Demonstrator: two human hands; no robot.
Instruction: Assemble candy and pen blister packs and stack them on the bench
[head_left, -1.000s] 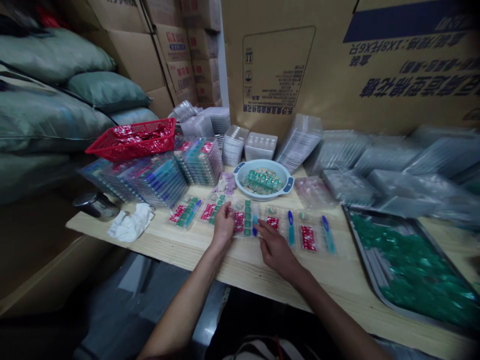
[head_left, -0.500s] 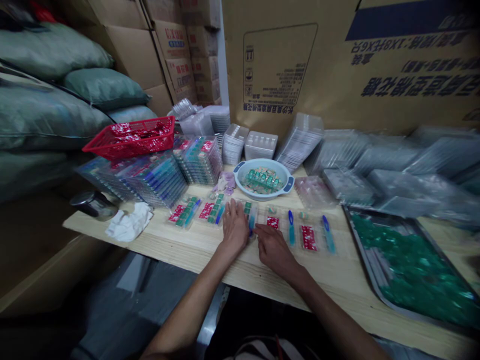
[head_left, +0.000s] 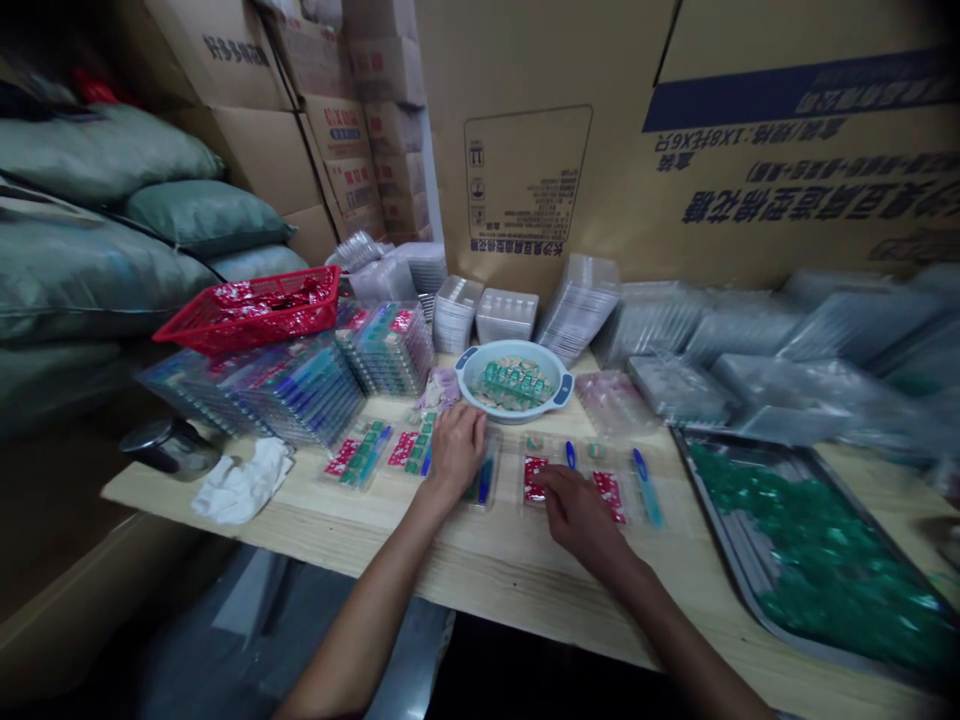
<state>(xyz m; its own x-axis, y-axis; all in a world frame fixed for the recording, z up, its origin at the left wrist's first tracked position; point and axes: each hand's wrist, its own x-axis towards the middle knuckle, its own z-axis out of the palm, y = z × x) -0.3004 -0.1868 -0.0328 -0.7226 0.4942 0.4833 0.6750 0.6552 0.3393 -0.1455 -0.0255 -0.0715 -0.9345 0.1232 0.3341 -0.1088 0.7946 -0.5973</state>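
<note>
A row of clear blister trays [head_left: 480, 470] lies along the pine table [head_left: 480, 560], holding red packets, green blocks and blue plastic pieces. My left hand [head_left: 457, 452] rests palm down, its fingertips beside a tray with a blue piece [head_left: 484, 480]. My right hand [head_left: 577, 510] lies further right, its fingers over the tray edges near a red packet [head_left: 534, 480]. Nothing visibly sits in either hand. Behind them stands a pale blue two-handled bowl [head_left: 514, 410] of green and beige pieces.
A metal tray of green pieces [head_left: 742, 500] fills the right of the table. Stacked filled trays [head_left: 300, 390] and a red basket [head_left: 247, 310] stand at the left, by a white rag [head_left: 240, 485] and a steel cup [head_left: 171, 448]. Empty clear tray stacks and cardboard boxes line the back.
My right hand has moved right, away from my left hand, and the two are now further apart. The view has tilted and shifted slightly.
</note>
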